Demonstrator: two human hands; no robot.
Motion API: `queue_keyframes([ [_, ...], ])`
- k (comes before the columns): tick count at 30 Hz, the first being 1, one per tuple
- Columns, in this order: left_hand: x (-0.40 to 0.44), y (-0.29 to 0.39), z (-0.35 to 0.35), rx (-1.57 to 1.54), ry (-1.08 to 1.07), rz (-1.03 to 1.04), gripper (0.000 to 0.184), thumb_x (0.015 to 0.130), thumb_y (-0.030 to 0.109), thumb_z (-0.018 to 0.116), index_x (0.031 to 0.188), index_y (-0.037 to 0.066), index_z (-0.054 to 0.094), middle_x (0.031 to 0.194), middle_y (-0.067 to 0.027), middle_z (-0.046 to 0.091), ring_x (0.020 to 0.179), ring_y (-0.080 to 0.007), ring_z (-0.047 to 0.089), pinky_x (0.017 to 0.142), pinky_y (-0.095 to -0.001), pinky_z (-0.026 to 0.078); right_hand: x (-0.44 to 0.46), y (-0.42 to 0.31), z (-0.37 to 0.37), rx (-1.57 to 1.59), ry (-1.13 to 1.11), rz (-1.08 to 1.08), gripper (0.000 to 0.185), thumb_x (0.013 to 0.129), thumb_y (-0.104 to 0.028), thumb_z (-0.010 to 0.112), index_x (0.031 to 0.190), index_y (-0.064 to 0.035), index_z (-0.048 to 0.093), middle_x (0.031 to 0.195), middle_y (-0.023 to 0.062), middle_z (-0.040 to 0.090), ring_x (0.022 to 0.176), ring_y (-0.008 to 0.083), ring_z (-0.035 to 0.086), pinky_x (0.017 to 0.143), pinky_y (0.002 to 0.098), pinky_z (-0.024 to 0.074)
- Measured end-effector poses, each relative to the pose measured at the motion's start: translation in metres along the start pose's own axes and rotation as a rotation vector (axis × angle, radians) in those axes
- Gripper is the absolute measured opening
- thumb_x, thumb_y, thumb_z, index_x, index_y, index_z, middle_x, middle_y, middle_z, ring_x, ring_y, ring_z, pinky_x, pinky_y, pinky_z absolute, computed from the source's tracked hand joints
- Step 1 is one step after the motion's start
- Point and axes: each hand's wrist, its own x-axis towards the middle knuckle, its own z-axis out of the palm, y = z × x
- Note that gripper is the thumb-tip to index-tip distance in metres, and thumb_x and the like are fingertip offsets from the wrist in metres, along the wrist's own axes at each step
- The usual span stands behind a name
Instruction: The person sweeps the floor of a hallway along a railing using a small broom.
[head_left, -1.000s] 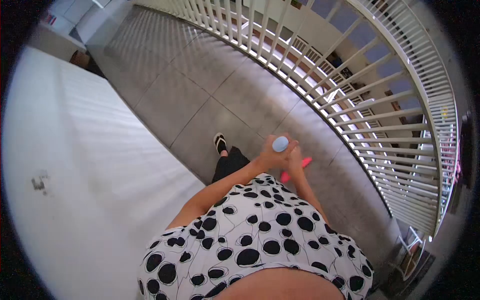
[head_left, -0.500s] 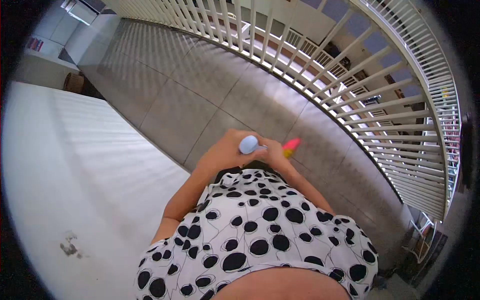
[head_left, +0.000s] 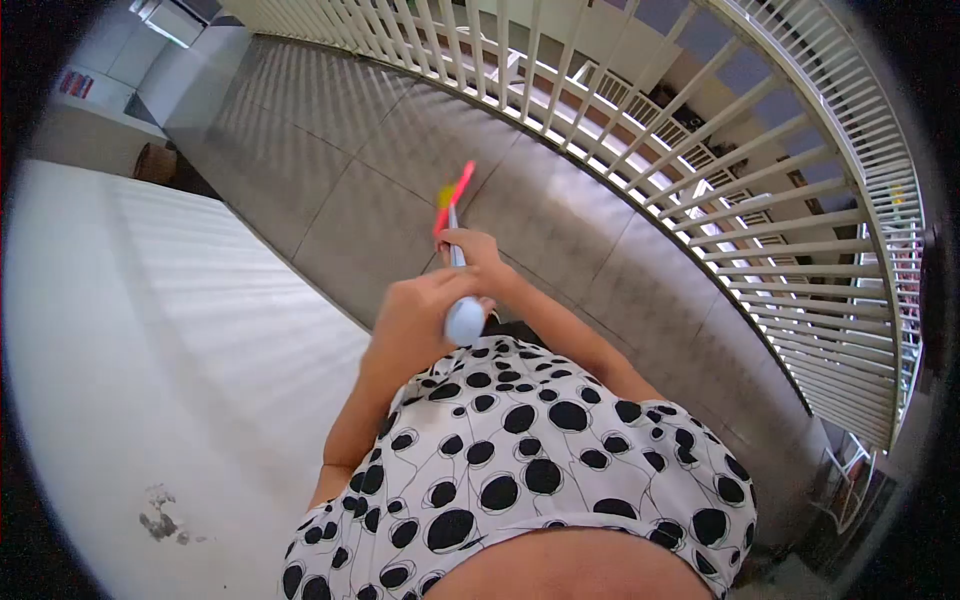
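Observation:
A pole with a pale blue handle point(head_left: 464, 322) points away from me, its rounded top close to my shirt. At its far end a narrow pink head point(head_left: 463, 183) with a yellow patch shows over the floor tiles; its exact kind I cannot tell. My left hand point(head_left: 422, 312) is closed around the handle near the top. Farther down the pole, my right hand point(head_left: 474, 256) grips it with fingers wrapped round. Parts of the pole are hidden by both hands.
A curved white railing point(head_left: 650, 180) runs along the right, with a lower level seen through its bars. On the left is a white wall point(head_left: 150, 330) with a dark worn patch. Grey floor tiles point(head_left: 390, 170) stretch ahead. A brown basket point(head_left: 155, 161) stands at the far left.
The pink head has swung from the right of my hands to ahead of them. My right hand has moved left and forward; my left hand has come slightly down and left.

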Motion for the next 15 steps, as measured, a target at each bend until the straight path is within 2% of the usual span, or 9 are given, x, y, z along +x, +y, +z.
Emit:
queue_keyframes([
  [3, -0.012, 0.016, -0.043, -0.094, 0.089, 0.029, 0.020, 0.068, 0.003, 0.068, 0.084, 0.002, 0.056, 0.091, -0.0157, 0.063, 0.084, -0.0241, 0.062, 0.069, -0.0316, 0.048, 0.004, -0.043, -0.021, -0.155, -0.014, -0.024, 0.025, 0.058, -0.023, 0.065, 0.079, -0.0117, 0.056, 0.073, 0.0065, 0.058, 0.075, 0.0276, 0.058, 0.062, 0.0376, 0.0448],
  [5, -0.024, 0.015, -0.064, -0.315, 0.337, 0.039, 0.025, 0.069, 0.010, 0.069, 0.088, 0.006, 0.053, 0.088, -0.0133, 0.064, 0.078, -0.0187, 0.063, 0.064, -0.0261, 0.048, 0.001, -0.066, -0.025, -0.316, 0.001, -0.020, 0.022, 0.059, -0.023, 0.063, 0.078, -0.0122, 0.057, 0.073, 0.0061, 0.059, 0.074, 0.0280, 0.059, 0.062, 0.0381, 0.0457],
  [6, -0.030, 0.013, -0.064, -0.315, 0.361, 0.030, 0.025, 0.069, 0.010, 0.069, 0.088, 0.006, 0.053, 0.088, -0.0133, 0.064, 0.078, -0.0187, 0.063, 0.064, -0.0261, 0.048, -0.003, -0.073, -0.030, -0.318, -0.019, -0.035, 0.022, 0.059, -0.023, 0.063, 0.078, -0.0122, 0.057, 0.073, 0.0061, 0.059, 0.074, 0.0280, 0.059, 0.062, 0.0381, 0.0457],
  [8, -0.031, 0.000, -0.059, -0.431, 0.369, -0.029, 0.025, 0.070, 0.011, 0.069, 0.088, 0.006, 0.052, 0.088, -0.0122, 0.064, 0.077, -0.0159, 0.062, 0.064, -0.0259, 0.048, -0.015, -0.076, -0.046, -0.496, -0.190, 0.160, 0.014, 0.061, -0.019, 0.059, 0.073, -0.0110, 0.058, 0.071, 0.0109, 0.058, 0.069, 0.0303, 0.058, 0.059, 0.0418, 0.0451],
  [9, -0.027, -0.008, -0.055, -0.489, 0.366, -0.055, 0.026, 0.071, 0.012, 0.069, 0.088, 0.006, 0.051, 0.087, -0.0116, 0.065, 0.077, -0.0146, 0.062, 0.064, -0.0257, 0.048, -0.027, -0.062, -0.051, -0.521, -0.191, 0.189, 0.015, 0.061, -0.019, 0.059, 0.074, -0.0113, 0.058, 0.071, 0.0110, 0.059, 0.070, 0.0308, 0.058, 0.060, 0.0419, 0.0454],
  [11, -0.013, -0.025, -0.029, -0.547, 0.140, -0.083, 0.027, 0.070, 0.011, 0.069, 0.089, 0.005, 0.050, 0.086, -0.0102, 0.065, 0.075, -0.0145, 0.061, 0.065, -0.0265, 0.048, -0.057, -0.021, -0.064, -0.566, -0.255, 0.315, 0.017, 0.062, -0.022, 0.060, 0.076, -0.0112, 0.061, 0.074, 0.0116, 0.060, 0.073, 0.0309, 0.059, 0.063, 0.0422, 0.0466],
  [14, 0.000, -0.049, 0.041, -0.678, -0.023, -0.093, 0.025, 0.072, 0.010, 0.066, 0.090, 0.006, 0.049, 0.088, -0.0087, 0.064, 0.078, -0.0144, 0.059, 0.069, -0.0285, 0.047, -0.104, -0.002, -0.091, -0.613, -0.361, 0.550, 0.018, 0.066, -0.025, 0.059, 0.076, -0.0097, 0.061, 0.078, 0.0134, 0.061, 0.076, 0.0324, 0.059, 0.068, 0.0432, 0.0462],
  [15, 0.000, -0.055, 0.066, -0.737, -0.054, -0.111, 0.024, 0.073, 0.009, 0.065, 0.090, 0.006, 0.049, 0.090, -0.0084, 0.064, 0.082, -0.0144, 0.059, 0.072, -0.0286, 0.047, -0.125, 0.019, -0.094, -0.595, -0.370, 0.551, 0.021, 0.067, -0.027, 0.060, 0.079, -0.0097, 0.061, 0.079, 0.0139, 0.061, 0.076, 0.0325, 0.059, 0.068, 0.0433, 0.0463],
])
